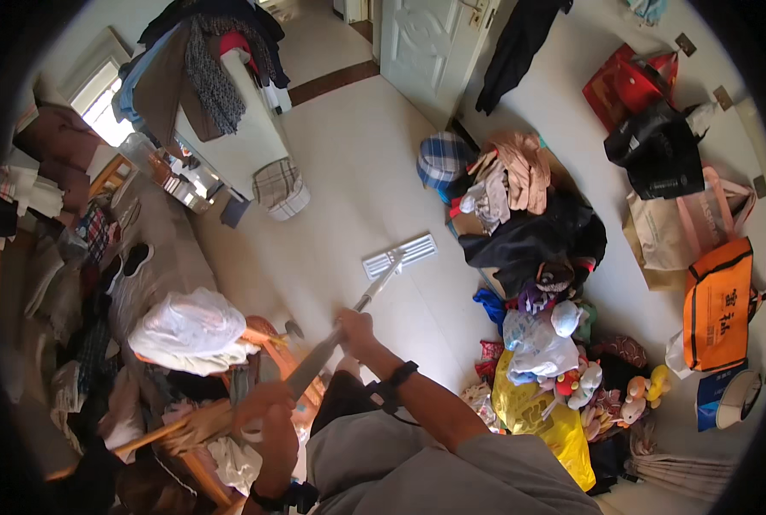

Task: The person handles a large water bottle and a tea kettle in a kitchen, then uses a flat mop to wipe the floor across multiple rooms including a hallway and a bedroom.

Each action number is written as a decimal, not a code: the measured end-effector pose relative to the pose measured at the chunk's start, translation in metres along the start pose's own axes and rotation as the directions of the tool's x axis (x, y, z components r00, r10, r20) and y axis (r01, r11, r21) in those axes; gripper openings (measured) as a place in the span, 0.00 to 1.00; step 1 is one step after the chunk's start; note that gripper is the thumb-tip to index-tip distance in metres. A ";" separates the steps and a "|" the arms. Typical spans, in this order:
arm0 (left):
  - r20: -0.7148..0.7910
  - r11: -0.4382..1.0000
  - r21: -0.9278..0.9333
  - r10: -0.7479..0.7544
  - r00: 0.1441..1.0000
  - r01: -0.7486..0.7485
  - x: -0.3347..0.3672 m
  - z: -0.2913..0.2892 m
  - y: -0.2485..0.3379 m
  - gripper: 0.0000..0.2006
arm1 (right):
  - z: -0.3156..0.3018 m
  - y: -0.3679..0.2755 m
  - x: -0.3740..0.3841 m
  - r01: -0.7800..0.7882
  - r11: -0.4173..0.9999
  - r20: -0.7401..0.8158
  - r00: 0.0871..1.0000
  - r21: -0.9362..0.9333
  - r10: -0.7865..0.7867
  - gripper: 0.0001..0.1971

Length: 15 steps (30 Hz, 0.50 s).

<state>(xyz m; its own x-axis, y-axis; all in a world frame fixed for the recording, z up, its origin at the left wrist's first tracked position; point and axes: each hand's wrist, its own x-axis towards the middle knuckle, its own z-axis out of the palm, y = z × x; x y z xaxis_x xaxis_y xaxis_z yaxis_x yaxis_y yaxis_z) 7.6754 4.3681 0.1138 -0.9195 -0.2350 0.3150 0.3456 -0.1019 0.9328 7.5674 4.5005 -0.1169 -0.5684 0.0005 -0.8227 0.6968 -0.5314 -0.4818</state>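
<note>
A flat mop slants across the middle of the view, its grey-silver handle (316,356) running from lower left to upper right. The mop's rectangular, slotted head (417,251) lies on the pale floor ahead of me. My right hand (357,332) is wrapped round the lower part of the handle. Nearer my body, my left hand (265,405) closes round the handle's upper end, its fingers somewhat blurred. Dark bands circle both wrists.
At right lie a clothes heap (520,176), a yellow bag (529,399) and soft toys (584,378). Bags, including an orange one (719,300), hang on the right wall. A checked bin (281,190) stands ahead left; a wooden chair (310,382) stands close by. The door (430,51) is ahead.
</note>
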 end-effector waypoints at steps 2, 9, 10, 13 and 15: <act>-0.097 0.997 0.038 -0.065 0.993 0.069 0.025 0.005 -0.012 0.04 | 0.015 -0.022 0.014 0.021 1.000 -0.050 0.999 -0.005 -0.022 0.10; -0.035 0.955 0.155 -0.251 0.967 0.254 0.113 0.038 -0.023 0.06 | 0.023 -0.094 0.084 0.101 0.992 -0.077 0.991 -0.075 -0.107 0.09; -0.046 0.949 0.165 -0.266 0.963 0.270 0.122 0.044 -0.023 0.07 | 0.025 -0.109 0.093 0.060 0.991 -0.037 0.997 -0.119 -0.065 0.09; -0.013 0.965 0.113 -0.235 0.972 0.235 0.154 0.048 -0.035 0.05 | 0.051 -0.146 0.106 0.018 0.975 -0.054 0.998 -0.223 -0.031 0.09; 0.075 0.956 0.156 -0.262 0.962 0.249 0.174 0.056 -0.044 0.08 | 0.060 -0.170 0.116 -0.019 0.960 -0.036 0.999 -0.279 0.009 0.09</act>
<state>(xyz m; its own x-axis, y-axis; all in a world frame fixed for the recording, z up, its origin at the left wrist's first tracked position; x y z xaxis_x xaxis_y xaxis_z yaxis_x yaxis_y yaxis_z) 7.4895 4.3857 0.1372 -0.9894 -0.1266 0.0714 0.0727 -0.0054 0.9973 7.3566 4.5398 -0.1122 -0.5459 0.0268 -0.8374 0.8018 -0.2733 -0.5314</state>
